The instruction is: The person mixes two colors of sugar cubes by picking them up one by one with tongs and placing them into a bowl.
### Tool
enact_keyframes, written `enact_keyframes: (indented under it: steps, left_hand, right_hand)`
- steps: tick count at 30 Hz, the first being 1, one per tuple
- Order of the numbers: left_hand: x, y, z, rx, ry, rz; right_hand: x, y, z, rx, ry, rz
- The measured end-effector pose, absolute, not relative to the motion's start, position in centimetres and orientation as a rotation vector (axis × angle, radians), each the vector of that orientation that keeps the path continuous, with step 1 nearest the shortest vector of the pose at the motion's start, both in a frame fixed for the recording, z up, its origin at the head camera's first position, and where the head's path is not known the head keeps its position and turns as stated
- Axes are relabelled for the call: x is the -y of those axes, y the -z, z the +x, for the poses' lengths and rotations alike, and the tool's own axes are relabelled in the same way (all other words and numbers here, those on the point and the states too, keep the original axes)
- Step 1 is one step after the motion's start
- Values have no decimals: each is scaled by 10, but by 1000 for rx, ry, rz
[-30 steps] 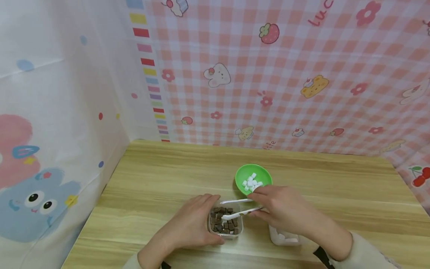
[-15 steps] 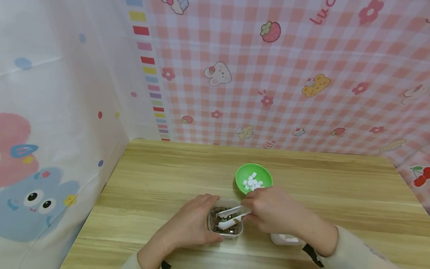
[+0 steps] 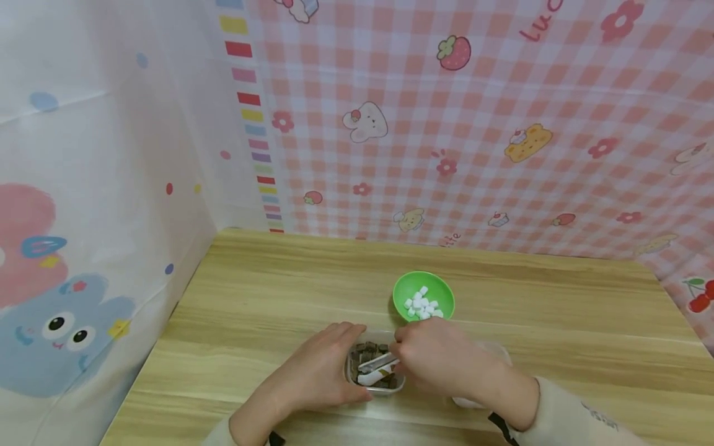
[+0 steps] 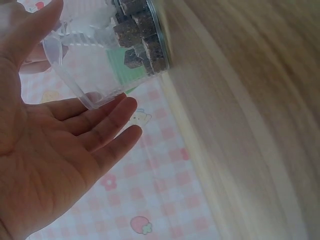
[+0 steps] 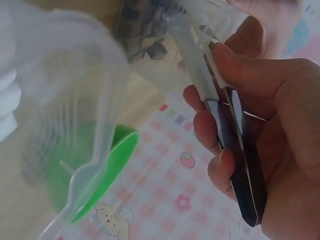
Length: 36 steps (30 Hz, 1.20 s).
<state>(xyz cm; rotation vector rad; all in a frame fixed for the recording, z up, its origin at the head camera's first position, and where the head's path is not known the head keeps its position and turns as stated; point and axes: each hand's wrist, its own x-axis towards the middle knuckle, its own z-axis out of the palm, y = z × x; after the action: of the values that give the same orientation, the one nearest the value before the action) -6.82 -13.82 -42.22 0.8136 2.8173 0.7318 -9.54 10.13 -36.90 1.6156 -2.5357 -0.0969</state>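
I see the left hand [image 3: 312, 375] cupping the clear tub [image 3: 385, 391], likely bracing it; right hand's [image 3: 446, 358] fingers pinch tongs [image 3: 378, 375] nearly closed, tips at brown cubes [image 3: 368, 349] inside. Green bowl [image 3: 415, 282]: tub's one o'clock.

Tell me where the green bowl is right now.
In the head view, the green bowl sits on the table right of centre, just beyond the right hand and the clear tub of brown cubes.
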Motion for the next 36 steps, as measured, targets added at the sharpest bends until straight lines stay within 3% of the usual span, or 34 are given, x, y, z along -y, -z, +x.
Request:
enact_keyframes:
  steps: [21, 36]
  left_hand:
    - [136, 423, -68, -2797, -738, 769]
    - [138, 422, -68, -2778, -739, 731]
  right_hand:
    - [-149, 368, -106, 2194, -523, 1476]
    - [-190, 361, -120, 2210, -537, 1149]
